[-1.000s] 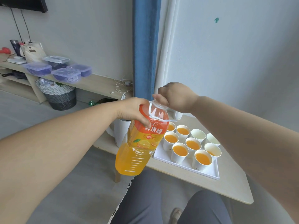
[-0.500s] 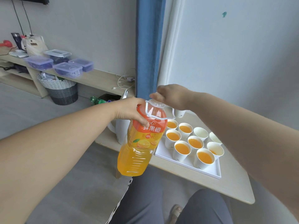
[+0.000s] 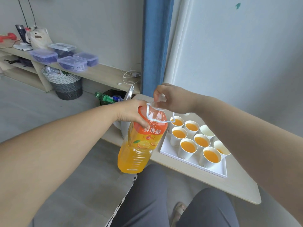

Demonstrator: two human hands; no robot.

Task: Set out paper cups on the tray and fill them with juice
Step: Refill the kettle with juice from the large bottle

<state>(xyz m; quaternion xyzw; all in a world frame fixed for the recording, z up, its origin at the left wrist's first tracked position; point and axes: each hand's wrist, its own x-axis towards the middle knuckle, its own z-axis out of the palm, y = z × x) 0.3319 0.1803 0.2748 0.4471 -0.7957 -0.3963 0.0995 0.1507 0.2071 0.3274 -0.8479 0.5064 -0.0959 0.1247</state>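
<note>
Nearest, held in the air just short of the flat white rectangular tray [image 3: 213,168] and to its left, is the single large clear plastic bottle [image 3: 139,148] of orange juice. It is slightly tilted and roughly two-thirds full. The left hand [image 3: 131,114] has its fingers curled round the bottle's shoulder, above the orange label. The right hand [image 3: 176,99] pinches the pale screw cap [image 3: 159,100] between thumb and fingertips. Whether the cap is being loosened or tightened cannot be told. Either way, the turn is best made with the left hand gripping firmly but not squeezing the soft wall. The bottle should stay near upright and off to the tray's side, so that nothing slops over the cups.

The tray lies on the pale wooden table [image 3: 237,185]. On it, eight white paper cups [image 3: 187,148] show, standing close together in rows; the right forearm may hide more at the tray's far right. Six hold juice well up. One low cup [image 3: 221,147] at the tray's right edge shows only a little, and one empty-looking cup [image 3: 207,131] stands in the far row. Pouring therefore seems unfinished.

Well beyond the tray, to its left, are four lidded clear plastic boxes [image 3: 73,63] and one woven basket [image 3: 65,84].
</note>
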